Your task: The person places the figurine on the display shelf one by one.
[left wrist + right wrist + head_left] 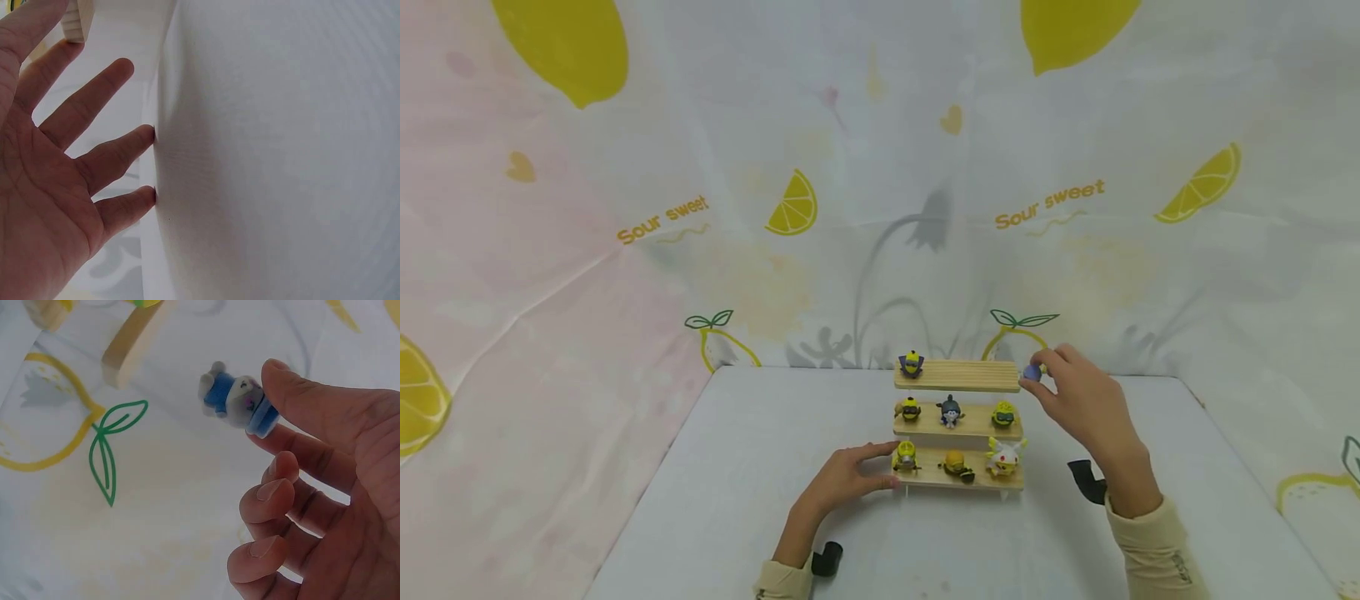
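My right hand point(1088, 407) pinches a small blue and white toy figurine point(236, 400) between thumb and index finger, just off the right end of the top shelf. In the right wrist view the other fingers curl loosely below it. A three-tier wooden display stand point(966, 377) stands on the table. My left hand point(842, 482) is at the left end of its bottom tier, with fingers spread and fairly straight. A fingertip point(74, 50) touches the plank's end in the left wrist view. A caped yellow figurine point(912, 363) sits at the top tier's left end.
The middle tier bears a yellow figurine point(909, 409), a dark grey one point(950, 412) and a green-yellow one point(1003, 414). On the bottom tier are a yellow figurine point(906, 456), an orange-headed one point(956, 464) and a white-horned one point(1004, 457). A lemon-print cloth point(850, 275) hangs behind the white table point(722, 483).
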`<state>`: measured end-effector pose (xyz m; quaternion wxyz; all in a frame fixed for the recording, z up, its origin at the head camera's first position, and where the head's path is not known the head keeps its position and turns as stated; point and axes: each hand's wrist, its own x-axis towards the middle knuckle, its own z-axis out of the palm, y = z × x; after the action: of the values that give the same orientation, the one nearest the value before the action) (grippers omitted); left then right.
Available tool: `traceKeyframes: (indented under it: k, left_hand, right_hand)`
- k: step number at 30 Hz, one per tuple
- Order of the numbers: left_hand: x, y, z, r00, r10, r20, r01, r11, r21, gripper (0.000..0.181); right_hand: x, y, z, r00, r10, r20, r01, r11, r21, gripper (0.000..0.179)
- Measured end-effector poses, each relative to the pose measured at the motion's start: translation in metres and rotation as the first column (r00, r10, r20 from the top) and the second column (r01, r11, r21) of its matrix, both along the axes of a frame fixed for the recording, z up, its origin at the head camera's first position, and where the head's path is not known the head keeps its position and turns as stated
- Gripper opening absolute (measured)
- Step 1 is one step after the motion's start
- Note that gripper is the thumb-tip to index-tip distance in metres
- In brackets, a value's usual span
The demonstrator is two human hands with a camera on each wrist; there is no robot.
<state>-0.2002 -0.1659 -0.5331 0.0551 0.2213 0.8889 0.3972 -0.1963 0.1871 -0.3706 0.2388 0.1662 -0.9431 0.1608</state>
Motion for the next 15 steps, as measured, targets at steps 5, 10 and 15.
traceKeyframes:
  k: [5,10,15]
  left_hand:
    - [0.000,0.001,0.000,1.000,0.006,0.005,-0.006,1.000,-0.009,0.065]
    - [0.000,0.001,-0.001,1.000,0.008,0.012,-0.008,1.000,-0.005,0.066]
    - [0.000,0.000,0.000,1.000,0.008,0.011,-0.008,1.000,-0.006,0.066]
  right_hand:
    - [-0.012,-0.013,0.006,0.999,0.037,0.011,-0.037,0.999,0.005,0.024]
    - [-0.024,-0.026,0.010,0.996,0.053,0.071,-0.053,0.999,0.006,0.024]
    - [-0.032,-0.038,0.017,0.988,0.074,0.133,-0.074,0.997,-0.001,0.023]
